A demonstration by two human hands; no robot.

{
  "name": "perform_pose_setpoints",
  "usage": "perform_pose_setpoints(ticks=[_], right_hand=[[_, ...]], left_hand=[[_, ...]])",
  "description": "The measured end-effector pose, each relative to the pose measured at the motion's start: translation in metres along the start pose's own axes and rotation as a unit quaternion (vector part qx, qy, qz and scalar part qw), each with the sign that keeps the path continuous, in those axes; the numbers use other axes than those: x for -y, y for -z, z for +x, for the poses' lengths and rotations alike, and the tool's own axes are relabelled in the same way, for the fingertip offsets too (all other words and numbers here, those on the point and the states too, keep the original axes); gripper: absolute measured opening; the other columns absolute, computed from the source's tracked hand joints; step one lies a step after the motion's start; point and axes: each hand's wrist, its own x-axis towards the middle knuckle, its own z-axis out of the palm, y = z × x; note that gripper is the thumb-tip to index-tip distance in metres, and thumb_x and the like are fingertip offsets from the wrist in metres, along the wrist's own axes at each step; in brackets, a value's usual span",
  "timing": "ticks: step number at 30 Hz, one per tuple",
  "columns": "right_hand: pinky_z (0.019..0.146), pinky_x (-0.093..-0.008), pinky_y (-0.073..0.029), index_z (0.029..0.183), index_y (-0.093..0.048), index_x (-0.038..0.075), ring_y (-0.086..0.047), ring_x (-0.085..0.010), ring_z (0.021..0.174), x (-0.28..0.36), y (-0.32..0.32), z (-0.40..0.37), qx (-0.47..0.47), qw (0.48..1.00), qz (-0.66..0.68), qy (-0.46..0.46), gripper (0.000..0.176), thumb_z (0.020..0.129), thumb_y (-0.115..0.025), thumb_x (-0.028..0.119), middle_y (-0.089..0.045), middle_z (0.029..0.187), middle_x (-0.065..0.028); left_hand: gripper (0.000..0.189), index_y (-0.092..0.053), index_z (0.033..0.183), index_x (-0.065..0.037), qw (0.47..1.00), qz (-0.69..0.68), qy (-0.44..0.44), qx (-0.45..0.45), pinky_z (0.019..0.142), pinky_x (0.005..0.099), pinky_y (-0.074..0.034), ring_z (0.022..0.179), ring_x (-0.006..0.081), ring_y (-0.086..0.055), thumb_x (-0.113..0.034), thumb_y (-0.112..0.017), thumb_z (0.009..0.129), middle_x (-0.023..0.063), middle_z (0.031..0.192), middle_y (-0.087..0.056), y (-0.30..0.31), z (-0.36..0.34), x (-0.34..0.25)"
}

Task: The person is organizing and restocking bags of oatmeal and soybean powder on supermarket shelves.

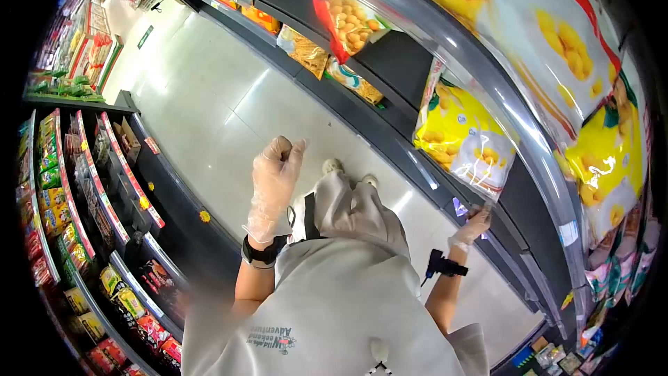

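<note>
My left hand [276, 177], in a thin clear glove, is held up over the aisle floor. Its fingers are curled into a fist with the thumb alongside, and nothing shows in it. My right hand [473, 227], gloved the same way, reaches to the shelf on the right. Its fingers are closed at the lower corner of a yellow and white snack bag [465, 138] printed with round golden pieces. That bag leans tilted on a dark lower shelf [518, 212]. A black strap is on each wrist.
Larger snack bags [550, 35] hang over the upper shelf's rounded edge [536, 132] at right. Further along are a red puff bag [346, 19] and an orange stick-snack bag [303, 51]. Left, a shelf unit [156, 157] holds several small packets. Pale tiled floor [216, 108] runs between.
</note>
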Motion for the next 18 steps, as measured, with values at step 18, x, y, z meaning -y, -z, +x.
perform_pose_setpoints(ticks=[18], right_hand=[[0.059, -0.0218, -0.044, 0.098, -0.061, 0.003, -0.063, -0.013, 0.07, 0.048, -0.411, -0.203, 0.352, 0.898, 0.042, -0.261, 0.06, 0.079, -0.063, 0.06, -0.064, 0.08, -0.0049]], left_hand=[[0.036, -0.045, 0.062, -0.001, 0.996, -0.045, 0.002, 0.071, 0.047, 0.0255, -0.032, 0.052, 0.0079, -0.032, -0.017, -0.065, 0.087, 0.0003, 0.051, -0.039, 0.123, 0.262, 0.095]])
